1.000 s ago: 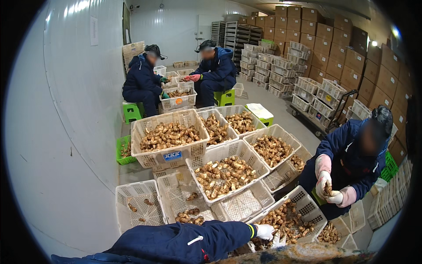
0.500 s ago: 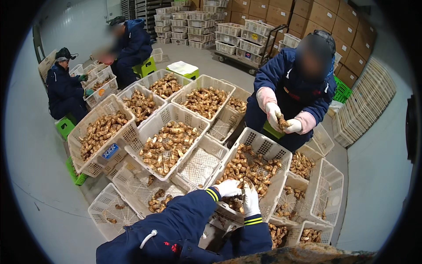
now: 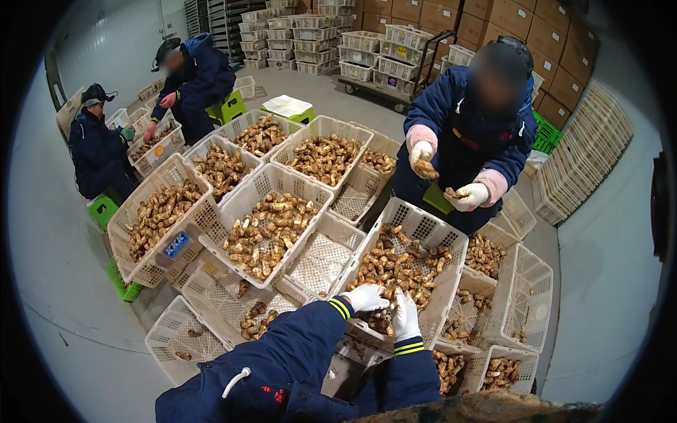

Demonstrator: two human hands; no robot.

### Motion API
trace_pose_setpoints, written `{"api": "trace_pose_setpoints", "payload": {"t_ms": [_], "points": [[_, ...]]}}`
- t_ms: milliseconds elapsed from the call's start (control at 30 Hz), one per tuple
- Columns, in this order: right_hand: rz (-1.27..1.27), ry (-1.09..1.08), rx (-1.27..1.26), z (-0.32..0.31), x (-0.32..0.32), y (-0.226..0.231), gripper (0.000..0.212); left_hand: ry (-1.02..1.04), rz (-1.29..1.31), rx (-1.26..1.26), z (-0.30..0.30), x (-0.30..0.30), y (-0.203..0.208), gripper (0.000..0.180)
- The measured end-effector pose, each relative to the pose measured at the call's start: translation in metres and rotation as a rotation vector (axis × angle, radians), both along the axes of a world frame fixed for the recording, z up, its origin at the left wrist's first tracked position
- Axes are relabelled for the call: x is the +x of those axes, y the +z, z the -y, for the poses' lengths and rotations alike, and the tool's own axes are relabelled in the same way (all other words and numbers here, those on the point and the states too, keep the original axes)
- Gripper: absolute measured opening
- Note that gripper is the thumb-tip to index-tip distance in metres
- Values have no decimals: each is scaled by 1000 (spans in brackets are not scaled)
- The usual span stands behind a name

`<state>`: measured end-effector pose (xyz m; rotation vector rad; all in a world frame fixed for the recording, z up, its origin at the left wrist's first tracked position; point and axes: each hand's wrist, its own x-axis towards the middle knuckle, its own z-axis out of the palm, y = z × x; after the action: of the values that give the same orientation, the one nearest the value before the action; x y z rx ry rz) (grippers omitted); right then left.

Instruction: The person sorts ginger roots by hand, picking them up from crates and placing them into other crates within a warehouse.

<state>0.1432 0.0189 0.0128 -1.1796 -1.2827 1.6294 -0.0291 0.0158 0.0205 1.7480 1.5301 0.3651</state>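
Observation:
Both of my hands, in white gloves, are over the near end of a white plastic crate partly filled with brown mushrooms. My left hand reaches in from the left, its fingers closed on a mushroom between the hands. Opposite it, my right hand points away from me, fingertips closed on a mushroom too. The gloves hide most of what they grip. Across the crate, a co-worker's gloved hands are apart, with a mushroom piece in each.
Left of my crate stand more mushroom crates, including a raised one. Low crates line the right side. Two other people sit at crates at the far left. Behind are a loaded trolley, stacked crates and cardboard boxes.
My hands stay over the same crate and have shifted slightly. The co-worker opposite has drawn their hands apart, each with a piece. At the far left, one person's pink-gloved hands have moved over a crate.

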Motion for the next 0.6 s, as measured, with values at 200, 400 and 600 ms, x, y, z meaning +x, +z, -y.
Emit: {"api": "trace_pose_setpoints", "payload": {"t_ms": [200, 400, 600], "points": [[286, 90, 197, 2, -13, 2, 38, -162, -163, 26, 2, -4, -9, 33], [476, 52, 166, 1, -16, -12, 61, -122, -147, -60, 1, -1, -2, 37], [340, -28, 59, -4, -10, -21, 49, -112, -242, -104, -1, -5, -8, 43]]}}
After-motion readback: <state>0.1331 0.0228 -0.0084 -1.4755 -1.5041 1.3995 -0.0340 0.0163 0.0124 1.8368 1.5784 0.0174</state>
